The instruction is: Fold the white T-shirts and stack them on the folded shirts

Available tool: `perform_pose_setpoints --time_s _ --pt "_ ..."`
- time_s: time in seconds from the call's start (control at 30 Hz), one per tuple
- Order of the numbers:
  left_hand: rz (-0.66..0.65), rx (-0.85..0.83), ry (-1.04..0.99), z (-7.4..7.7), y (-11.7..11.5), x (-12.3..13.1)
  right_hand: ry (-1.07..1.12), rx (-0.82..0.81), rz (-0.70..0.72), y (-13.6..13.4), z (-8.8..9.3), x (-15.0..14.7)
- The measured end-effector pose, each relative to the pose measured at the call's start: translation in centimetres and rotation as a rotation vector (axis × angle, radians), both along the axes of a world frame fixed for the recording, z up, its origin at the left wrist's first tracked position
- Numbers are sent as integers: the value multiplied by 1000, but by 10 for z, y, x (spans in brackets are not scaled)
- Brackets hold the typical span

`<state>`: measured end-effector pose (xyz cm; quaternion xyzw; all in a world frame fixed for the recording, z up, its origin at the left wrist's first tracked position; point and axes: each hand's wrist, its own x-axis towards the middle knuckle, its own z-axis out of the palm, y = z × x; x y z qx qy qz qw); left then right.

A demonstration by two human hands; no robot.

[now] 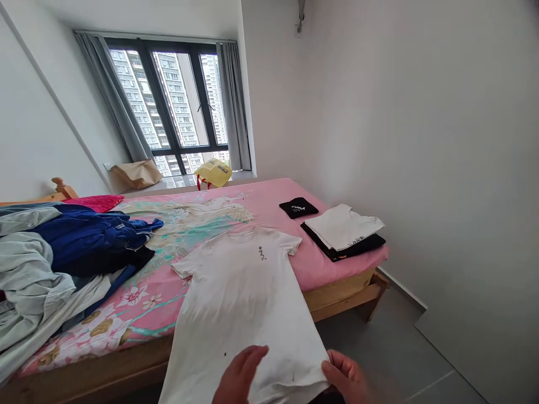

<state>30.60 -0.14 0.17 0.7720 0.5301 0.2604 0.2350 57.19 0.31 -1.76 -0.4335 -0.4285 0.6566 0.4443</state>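
Note:
A white T-shirt with small dark lettering on its chest lies spread over the bed's near edge, its lower part hanging towards me. My right hand pinches the hem at its lower right corner between thumb and fingers. Over the lower middle of the shirt is my left hand, its fingers stretched out and nothing seen in them. The bottom of the picture cuts off part of both hands, and I cannot tell whether the left one touches the cloth.
Right of the shirt, a folded white shirt rests on folded black clothing. A folded black shirt lies behind. Loose clothes heap up on the bed's left. A yellow bag and brown paper bag sit by the window.

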Motion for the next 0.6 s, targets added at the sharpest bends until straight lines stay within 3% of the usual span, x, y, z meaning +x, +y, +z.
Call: perform_pose_setpoints --time_s 0.03,0.1,0.2,0.27,0.4,0.5,0.6 --pt "-98 67 61 5 9 30 10 37 12 3 5 -8" --pt "-127 156 181 13 22 77 -11 110 7 7 13 -23" --pt "-66 192 274 20 30 104 -79 235 -54 13 18 -35" --pt "-84 203 273 26 30 99 -69 241 -62 16 19 -38" --pt "-121 148 127 40 22 76 148 22 -152 37 12 -41" --pt "-160 60 -53 50 17 66 199 -94 -251 78 -3 -47" --pt "-227 -57 -192 56 14 55 132 -105 -212 134 -12 -58"
